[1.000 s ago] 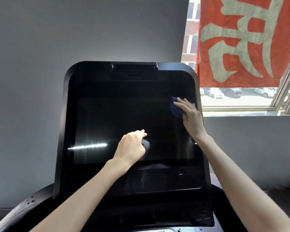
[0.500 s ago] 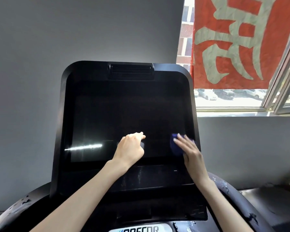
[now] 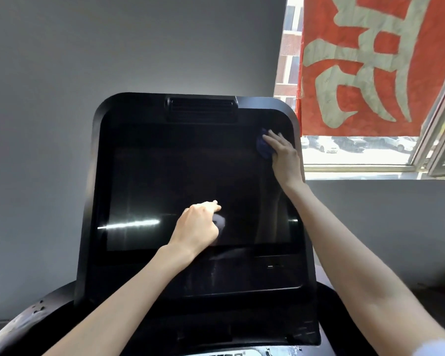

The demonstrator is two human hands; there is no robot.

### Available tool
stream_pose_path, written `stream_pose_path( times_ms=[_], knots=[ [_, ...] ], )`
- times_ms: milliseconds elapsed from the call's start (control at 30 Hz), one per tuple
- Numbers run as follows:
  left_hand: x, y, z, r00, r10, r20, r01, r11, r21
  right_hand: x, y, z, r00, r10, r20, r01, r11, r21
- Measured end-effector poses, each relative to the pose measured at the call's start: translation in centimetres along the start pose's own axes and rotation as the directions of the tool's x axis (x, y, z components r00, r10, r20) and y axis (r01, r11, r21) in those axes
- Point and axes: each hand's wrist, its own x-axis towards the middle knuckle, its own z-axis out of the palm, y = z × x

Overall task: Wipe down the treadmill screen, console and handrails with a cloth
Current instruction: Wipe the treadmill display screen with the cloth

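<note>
The treadmill's large black screen [image 3: 177, 176] stands tilted in front of me, with the console panel [image 3: 242, 276] below it. My right hand [image 3: 284, 155] presses a small blue cloth [image 3: 262, 147] flat against the screen's upper right corner, its fingers straight; most of the cloth is hidden under them. My left hand [image 3: 198, 224] rests against the lower middle of the screen with its fingers curled and nothing in it. Its reflection shows faintly on the glass.
A dark curved handrail [image 3: 31, 319] runs along the lower left and another [image 3: 329, 299] shows at the lower right. A grey wall stands behind the console. At the right is a window [image 3: 370, 155] with a red banner [image 3: 370, 60] hanging in it.
My right hand slid the cloth down the screen's right side to its lower right, then back up to the upper right corner. My left hand has stayed in place.
</note>
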Motion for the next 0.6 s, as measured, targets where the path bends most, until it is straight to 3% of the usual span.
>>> stream_pose_path(
  times_ms=[200,300,400,467,533,600],
  knots=[
    [-1.5,-0.8,1.2,1.000,-0.002,0.029,0.002,1.000,-0.017,-15.6,1.0,-0.3,0.999,0.041,-0.030,-0.042,0.999,-0.018],
    [-2.7,-1.1,1.8,0.999,-0.003,0.049,0.004,1.000,-0.021,-22.6,0.8,-0.8,0.992,0.129,0.007,-0.129,0.989,-0.077],
    [-3.7,-1.7,2.0,0.998,0.000,0.062,0.001,1.000,-0.016,-26.4,0.7,-1.8,0.992,0.127,0.009,-0.123,0.975,-0.183],
    [-4.4,-2.1,1.7,0.999,-0.005,0.054,0.006,1.000,-0.017,-26.9,0.7,-2.2,0.973,0.225,-0.048,-0.230,0.952,-0.202],
    [-5.3,-2.6,1.4,0.999,-0.017,0.042,0.018,1.000,-0.020,-26.8,-0.4,-1.5,0.909,0.389,-0.149,-0.410,0.899,-0.154],
    [-6.1,-3.2,1.1,0.999,-0.030,0.043,0.031,0.999,-0.025,-27.2,-3.2,0.7,0.886,0.423,-0.191,-0.448,0.886,-0.119]
  ],
)
